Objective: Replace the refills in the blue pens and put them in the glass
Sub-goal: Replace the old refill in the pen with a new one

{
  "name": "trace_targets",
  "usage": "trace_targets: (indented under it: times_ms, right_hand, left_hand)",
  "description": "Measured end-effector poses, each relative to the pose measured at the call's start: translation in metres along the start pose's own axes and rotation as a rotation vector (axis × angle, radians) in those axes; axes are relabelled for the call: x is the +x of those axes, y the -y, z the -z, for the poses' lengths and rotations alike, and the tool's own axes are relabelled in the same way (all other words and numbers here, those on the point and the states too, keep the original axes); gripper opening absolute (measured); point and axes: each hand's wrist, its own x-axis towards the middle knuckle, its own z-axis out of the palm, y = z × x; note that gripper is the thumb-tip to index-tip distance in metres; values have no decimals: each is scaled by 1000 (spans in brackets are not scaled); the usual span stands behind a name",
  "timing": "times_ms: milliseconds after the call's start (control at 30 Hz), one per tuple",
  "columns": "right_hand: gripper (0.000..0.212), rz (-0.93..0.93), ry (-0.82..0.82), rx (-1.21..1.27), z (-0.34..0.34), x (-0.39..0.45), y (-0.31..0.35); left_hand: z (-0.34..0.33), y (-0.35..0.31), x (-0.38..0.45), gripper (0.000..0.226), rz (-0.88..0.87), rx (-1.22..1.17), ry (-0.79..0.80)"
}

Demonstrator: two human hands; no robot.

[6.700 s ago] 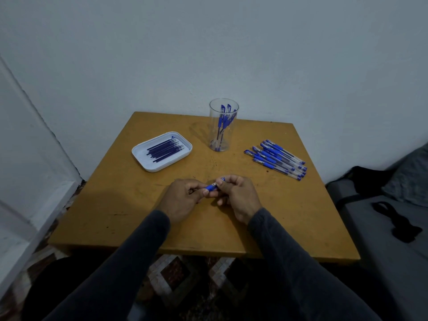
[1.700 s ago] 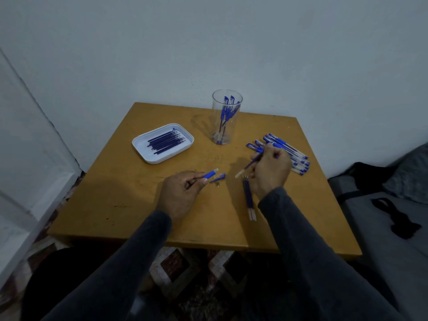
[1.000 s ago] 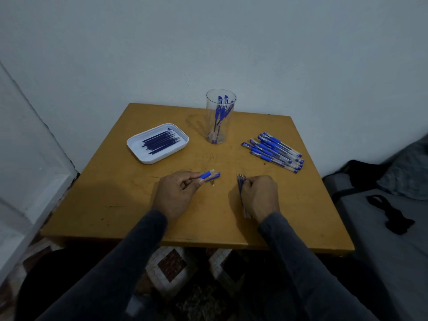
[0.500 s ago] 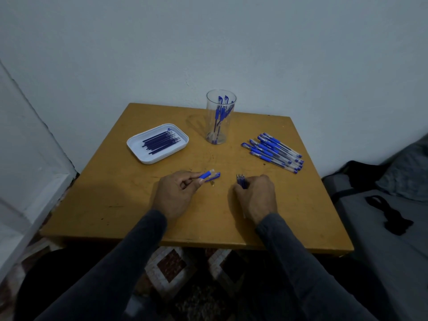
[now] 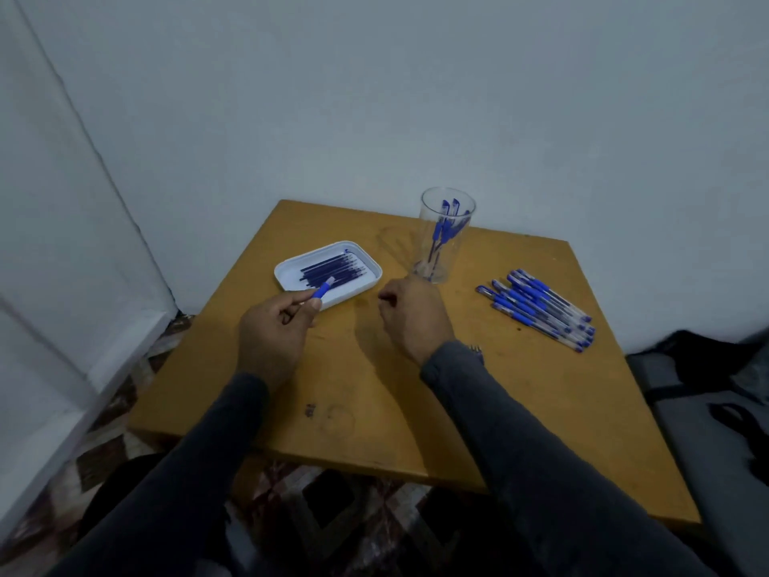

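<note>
Blue and see-through, the pen barrel (image 5: 322, 290) sticks out of the left hand (image 5: 272, 331), pinched between thumb and fingers (image 5: 300, 297), with its open end pointing up and away, over the near edge of the white tray (image 5: 291, 266). The dark refills (image 5: 333, 271) lie in that tray, side by side, long ways running left to right, just past the tip of the barrel. The right hand (image 5: 414, 316) is over the desk (image 5: 374, 401), between the tray and the glass (image 5: 445, 235). Its fingers are curled, and I cannot tell if they hold anything. The refills lie to the left of the right hand and a bit farther back, so I think it has to reach left to pick one. The glass with some pens stands just behind that hand. More blue pens (image 5: 539, 308) wait in a row on the right.
</note>
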Motion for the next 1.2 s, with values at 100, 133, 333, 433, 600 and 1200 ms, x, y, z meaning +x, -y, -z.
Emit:
trace_targets:
  times_ms: [100, 133, 333, 433, 600, 1200]
  right_hand:
    - [24, 98, 54, -49, -13, 27, 28]
    - [24, 121, 76, -75, -17, 35, 35]
    - [30, 182, 403, -329, -29, 86, 73]
    - [37, 153, 526, -454, -37, 107, 82]
    - [29, 227, 489, -477, -54, 113, 73]
    - [21, 321, 513, -361, -48, 114, 61]
  left_hand:
    - [21, 9, 11, 24, -26, 104, -24]
    - [27, 12, 15, 24, -12, 133, -30]
    - [48, 33, 26, 18, 59, 187, -45]
    - [51, 41, 28, 19, 48, 186, -59]
    - [50, 45, 28, 20, 18, 203, -74]
    - [48, 48, 27, 20, 22, 206, -75]
